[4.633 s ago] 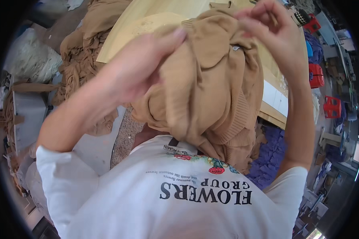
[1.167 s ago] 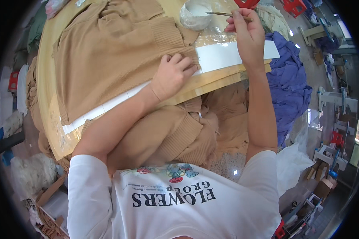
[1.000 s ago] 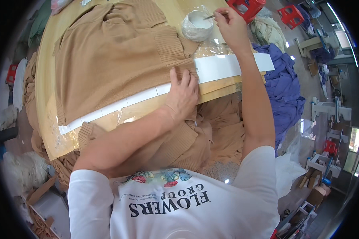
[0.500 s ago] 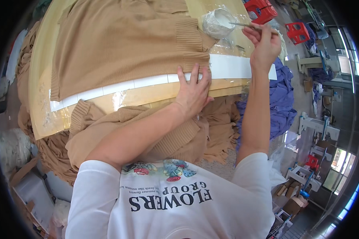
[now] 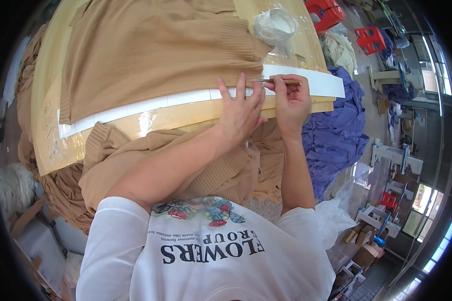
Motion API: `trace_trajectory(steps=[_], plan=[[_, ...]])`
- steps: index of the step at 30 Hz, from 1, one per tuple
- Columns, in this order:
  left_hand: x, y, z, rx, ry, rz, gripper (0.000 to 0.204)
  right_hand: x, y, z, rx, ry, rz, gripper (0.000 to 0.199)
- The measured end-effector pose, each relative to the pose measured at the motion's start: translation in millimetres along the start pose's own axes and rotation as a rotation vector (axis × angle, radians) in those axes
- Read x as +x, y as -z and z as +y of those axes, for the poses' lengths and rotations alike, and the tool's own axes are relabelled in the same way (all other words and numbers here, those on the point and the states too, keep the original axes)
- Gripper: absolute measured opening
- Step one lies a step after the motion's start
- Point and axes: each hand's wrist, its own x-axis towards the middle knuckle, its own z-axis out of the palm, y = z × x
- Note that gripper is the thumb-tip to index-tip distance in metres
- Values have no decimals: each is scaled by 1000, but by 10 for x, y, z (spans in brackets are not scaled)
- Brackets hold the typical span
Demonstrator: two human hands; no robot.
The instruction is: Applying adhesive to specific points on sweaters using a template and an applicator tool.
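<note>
A tan knitted garment (image 5: 155, 55) lies flat on the board-topped table, its ribbed edge toward the right. Under its near edge runs a long white strip (image 5: 311, 83), marked with thin cross lines. My left hand (image 5: 241, 110) rests with fingers spread on the garment's near right corner and the strip. Pinched in my right hand (image 5: 292, 103) is a thin brush (image 5: 289, 82) with a wooden handle. Its tip points left at the garment's ribbed edge, close to my left fingers; exact contact is too small to tell. Beyond stands a plastic-wrapped cup (image 5: 275, 26) holding something white.
More tan knitwear (image 5: 176, 160) is heaped between me and the table (image 5: 50, 145). Purple fabric (image 5: 336, 135) is piled at the right. Red stools (image 5: 370, 40) stand on the floor at the far right, near several sewing machines (image 5: 394, 158).
My right hand has come from beside the cup down and left, bringing the brush to the garment's ribbed edge. My left hand stays on the corner. The view has shifted slightly.
</note>
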Motion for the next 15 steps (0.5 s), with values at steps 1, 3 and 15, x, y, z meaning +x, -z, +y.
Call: trace_trajectory(steps=[1, 3, 15], plan=[[5, -14, 6, -10, -8, 3, 68, 13, -7, 26, -13, 6, -11, 10], [-1, -24, -4, -6, -6, -5, 68, 36, -46, 39, -42, -6, -38, 10], [97, -403, 98, -318, 48, 106, 71, -76, -636, -48, -190, 61, -247, 9]])
